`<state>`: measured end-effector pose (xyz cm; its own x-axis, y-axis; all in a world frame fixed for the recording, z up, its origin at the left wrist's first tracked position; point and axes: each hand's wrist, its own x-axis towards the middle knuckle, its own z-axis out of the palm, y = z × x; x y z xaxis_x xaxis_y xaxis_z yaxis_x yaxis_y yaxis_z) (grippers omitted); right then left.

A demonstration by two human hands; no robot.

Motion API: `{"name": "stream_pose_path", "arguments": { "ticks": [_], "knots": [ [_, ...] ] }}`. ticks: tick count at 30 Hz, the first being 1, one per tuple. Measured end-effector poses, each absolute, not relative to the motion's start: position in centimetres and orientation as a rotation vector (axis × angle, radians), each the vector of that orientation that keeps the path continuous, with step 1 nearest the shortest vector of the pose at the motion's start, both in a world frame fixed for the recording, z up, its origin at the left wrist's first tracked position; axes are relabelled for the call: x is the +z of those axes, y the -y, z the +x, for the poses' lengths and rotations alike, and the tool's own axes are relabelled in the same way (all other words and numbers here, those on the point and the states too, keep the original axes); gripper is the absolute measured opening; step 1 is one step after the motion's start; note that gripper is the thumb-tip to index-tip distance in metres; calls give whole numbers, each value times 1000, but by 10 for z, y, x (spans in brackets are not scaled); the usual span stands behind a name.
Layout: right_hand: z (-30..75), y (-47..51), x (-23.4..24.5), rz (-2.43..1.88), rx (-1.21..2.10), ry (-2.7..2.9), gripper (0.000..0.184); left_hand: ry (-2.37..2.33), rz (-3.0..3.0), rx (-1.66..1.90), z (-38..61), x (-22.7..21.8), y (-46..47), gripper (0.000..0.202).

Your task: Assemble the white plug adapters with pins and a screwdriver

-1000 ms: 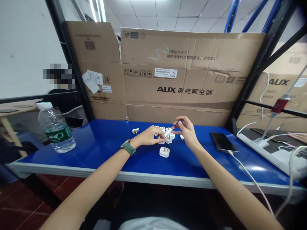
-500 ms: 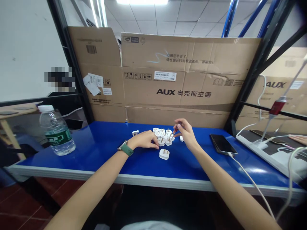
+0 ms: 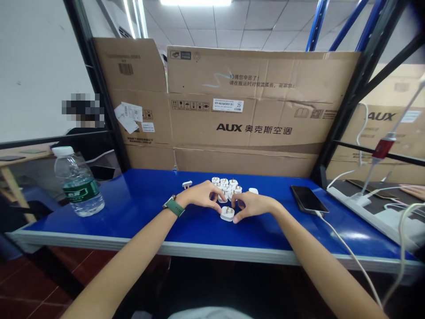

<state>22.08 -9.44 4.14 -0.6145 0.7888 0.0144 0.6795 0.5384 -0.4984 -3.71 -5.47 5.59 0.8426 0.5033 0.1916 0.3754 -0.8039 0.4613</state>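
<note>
A white plug with its pins facing up sits at the front of a cluster of similar plugs. My left hand, a watch with a green strap on its wrist, has thumb and index finger curled at the plug's left side. From the right, my right hand closes thumb and index finger about the other side. The plug rests on the blue table between both hands. Part of the cluster is hidden behind my fingers. No screwdriver shows now.
One plug lies apart at the left, and another white piece lies behind my right hand. A water bottle stands far left. On the right are a phone with its cable and a power strip. Cardboard walls the back.
My right hand has come down and toward me from the cluster to the front plug, and the slim red-handled screwdriver it held is out of sight. My left fingers have moved onto the plug's side.
</note>
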Motion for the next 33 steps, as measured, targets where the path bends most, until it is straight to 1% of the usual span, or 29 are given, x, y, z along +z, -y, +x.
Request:
{"name": "stream_pose_path", "arguments": {
  "ticks": [1, 2, 3, 7, 10, 12, 13, 16, 17, 18, 22, 25, 28, 33],
  "knots": [
    [219, 96, 40, -1247, 677, 2569, 57, -648, 2600, 407, -36, 55, 56, 51],
    [217, 97, 38, -1248, 664, 2568, 60, -648, 2590, 391, -35, 55, 56, 52],
    [214, 98, 36, -1238, 647, 2563, 58, -657, 2583, 389, -35, 55, 56, 50],
    [208, 100, 33, -1162, 580, 2552, 37, -776, 2589, 417, -42, 56, 51, 40],
    [209, 100, 35, -1082, 552, 2527, 32, -842, 2629, 462, -50, 58, 46, 40],
    [210, 100, 36, -1056, 508, 2483, 32, -804, 2666, 539, -51, 59, 44, 41],
    [210, 100, 37, -1059, 480, 2453, 32, -762, 2679, 585, -51, 59, 44, 43],
    [208, 100, 40, -1082, 424, 2356, 33, -619, 2668, 705, -45, 58, 45, 61],
    [207, 101, 40, -1082, 417, 2324, 32, -581, 2663, 735, -43, 57, 46, 63],
    [206, 101, 41, -1079, 412, 2295, 32, -553, 2666, 758, -41, 57, 46, 62],
    [200, 99, 39, -1073, 373, 2153, 28, -545, 2693, 831, -37, 55, 49, 46],
    [195, 95, 36, -1045, 352, 2025, 27, -575, 2652, 901, -36, 56, 51, 45],
    [192, 92, 34, -1005, 355, 1934, 32, -595, 2634, 968, -35, 57, 53, 41],
    [193, 87, 34, -935, 331, 1949, 31, -658, 2586, 1014, -30, 53, 52, 42]
  ]
}}
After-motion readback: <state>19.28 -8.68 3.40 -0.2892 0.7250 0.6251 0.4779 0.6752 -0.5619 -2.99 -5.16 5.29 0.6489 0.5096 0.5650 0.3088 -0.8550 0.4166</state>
